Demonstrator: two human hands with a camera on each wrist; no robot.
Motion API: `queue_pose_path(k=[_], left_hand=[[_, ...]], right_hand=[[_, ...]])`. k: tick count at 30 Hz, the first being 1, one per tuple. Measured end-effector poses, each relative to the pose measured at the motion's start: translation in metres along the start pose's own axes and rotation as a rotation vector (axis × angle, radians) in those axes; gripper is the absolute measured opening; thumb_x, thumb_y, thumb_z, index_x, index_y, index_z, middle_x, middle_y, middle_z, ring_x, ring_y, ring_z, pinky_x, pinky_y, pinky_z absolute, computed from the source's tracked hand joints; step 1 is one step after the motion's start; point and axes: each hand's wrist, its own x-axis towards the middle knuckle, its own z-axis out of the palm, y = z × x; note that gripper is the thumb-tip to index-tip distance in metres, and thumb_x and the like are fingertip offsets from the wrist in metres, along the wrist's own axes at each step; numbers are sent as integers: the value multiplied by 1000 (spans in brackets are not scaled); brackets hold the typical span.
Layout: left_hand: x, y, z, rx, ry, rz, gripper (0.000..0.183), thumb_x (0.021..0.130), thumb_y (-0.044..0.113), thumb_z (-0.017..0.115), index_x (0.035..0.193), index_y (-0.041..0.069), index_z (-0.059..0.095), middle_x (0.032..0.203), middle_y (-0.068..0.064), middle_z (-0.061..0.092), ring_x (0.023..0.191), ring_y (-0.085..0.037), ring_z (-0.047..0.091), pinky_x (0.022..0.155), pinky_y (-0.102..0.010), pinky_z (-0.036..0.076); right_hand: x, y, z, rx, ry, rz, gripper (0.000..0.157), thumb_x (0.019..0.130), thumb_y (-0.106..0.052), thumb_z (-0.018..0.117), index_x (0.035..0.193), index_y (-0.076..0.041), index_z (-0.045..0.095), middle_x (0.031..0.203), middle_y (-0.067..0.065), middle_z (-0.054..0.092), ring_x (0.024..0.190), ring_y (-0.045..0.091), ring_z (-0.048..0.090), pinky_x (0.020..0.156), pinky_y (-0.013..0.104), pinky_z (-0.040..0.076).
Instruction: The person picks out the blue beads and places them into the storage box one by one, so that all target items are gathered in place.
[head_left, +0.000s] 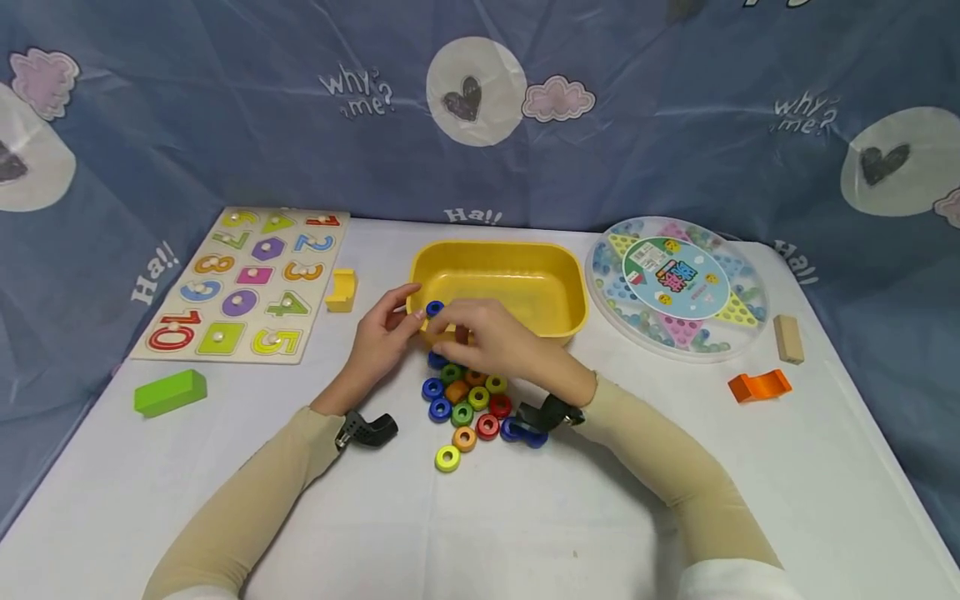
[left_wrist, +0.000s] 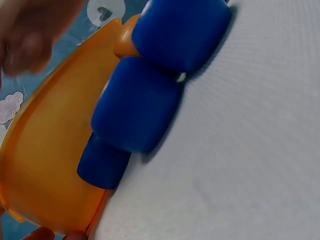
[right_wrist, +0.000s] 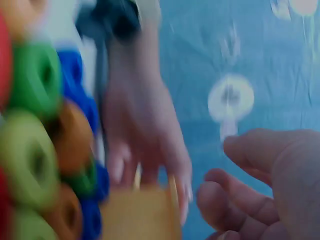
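Left grip [head_left: 379, 335]: thumb and fingers curled on a yellow basin [head_left: 525, 296] at its rim. Right grip [head_left: 491, 335]: unclenched, fingers loosely bent, thumb apart, near a blue ring [head_left: 434, 314].

The basin [head_left: 521, 300] was yellow. The rings [head_left: 457, 392] were blue, green, orange, yellow and red. The backdrop [head_left: 645, 158] was blue, patterned with white circles [head_left: 491, 62], grey hearts [head_left: 462, 100], pink clouds [head_left: 558, 100] and white lettering [head_left: 451, 216]. The tablecloth [head_left: 360, 517] was white; the sleeves [head_left: 247, 500], beige; the wrist cameras [head_left: 381, 430], black.
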Motion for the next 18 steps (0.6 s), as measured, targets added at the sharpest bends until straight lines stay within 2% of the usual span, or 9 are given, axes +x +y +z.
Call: queue_pose_path(k=[2,5,8,11,13,15,18], left_hand=[[-3,10,0,20,1,2,46,97,10,56,141,1,46,145,-21,46,119,-39,58,81,-7,48],[-6,23,1,38,7,0,45,97,8,55,140,-3,46,144,-24,46,118,-40,58,80,-6,48],[-6,24,1,38,4,-19,46,97,9,55,141,-2,45,144,-24,46,118,-38,58,80,-6,48],[-6,21,1,30,-2,-18,47,97,9,54,141,-3,44,144,-26,45,118,-39,58,79,-6,48],[-4,13,1,14,-3,-9,47,97,9,54,142,-2,44,144,-25,45,118,-40,57,79,-6,48],[-1,3,1,6,0,0,47,97,10,55,142,1,45,145,-23,45,118,-39,57,80,-6,48],[3,-12,1,3,7,10,47,98,13,56,143,6,46,146,-18,46,119,-36,58,81,-7,49]], right_hand=[[-7,-6,7,-1,-90,-31,15,90,-15,68,103,-9,71,96,2,70,72,10,56,66,22,52],[-14,-6,18,-19,-216,-26,16,91,-14,66,106,-10,72,99,0,69,76,10,56,70,18,48],[-16,-1,26,-50,-281,-29,17,91,-14,67,106,-12,73,102,-2,70,86,9,59,80,17,49],[-17,0,31,-69,-307,-33,17,90,-15,68,105,-13,73,107,-3,71,100,8,62,91,19,49],[-17,1,35,-86,-310,-19,16,90,-17,67,104,-15,74,110,-4,72,103,7,62,93,19,49],[-17,0,38,-111,-296,-1,15,88,-18,67,101,-17,74,108,-5,72,97,6,63,88,18,50],[-17,-1,42,-163,-259,25,13,85,-19,67,96,-20,73,99,-9,71,80,3,58,73,17,48]])
